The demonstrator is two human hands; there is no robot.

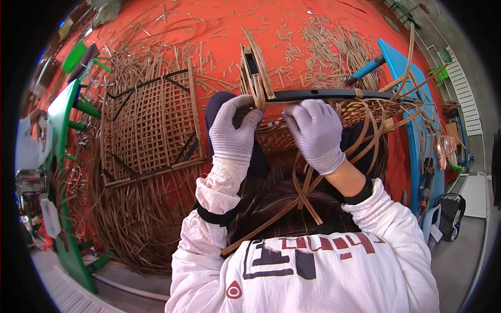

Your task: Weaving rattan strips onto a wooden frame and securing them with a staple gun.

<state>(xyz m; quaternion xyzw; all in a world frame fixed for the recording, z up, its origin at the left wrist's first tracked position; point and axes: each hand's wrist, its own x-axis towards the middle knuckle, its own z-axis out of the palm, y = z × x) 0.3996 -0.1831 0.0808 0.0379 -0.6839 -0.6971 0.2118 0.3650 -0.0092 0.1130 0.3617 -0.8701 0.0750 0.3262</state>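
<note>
Nearest: a dark plaid cloth (271,201) is covering the lap, and long loose brown strips (313,213) are crossing over it.

The brown woven lattice panel (276,138) is resting just beyond, between and beneath the hands, its flat black bar (313,94) running left to right along the far edge.

The right hand (315,135), in a pale grey knit glove, is hovering at the bar's near side, fingers bent and bunched together; whether they are gripping anything is not showing.

The left hand (232,130), gloved alike, is curling thumb and fingers closely around tan strips (258,91) at the bar's left end.

Judgement: firm pinching at that corner is probably mattering most, with each turn lying flat beside its neighbour and the loose lengths trailing clear of the right wrist.

Farther left, a rectangular brown woven panel with black corner bars (156,115) is lying flat; to the right, a blue surface (391,55) is standing. Farthest, cut brown scraps (329,49) are littering the red floor covering (365,26).
</note>
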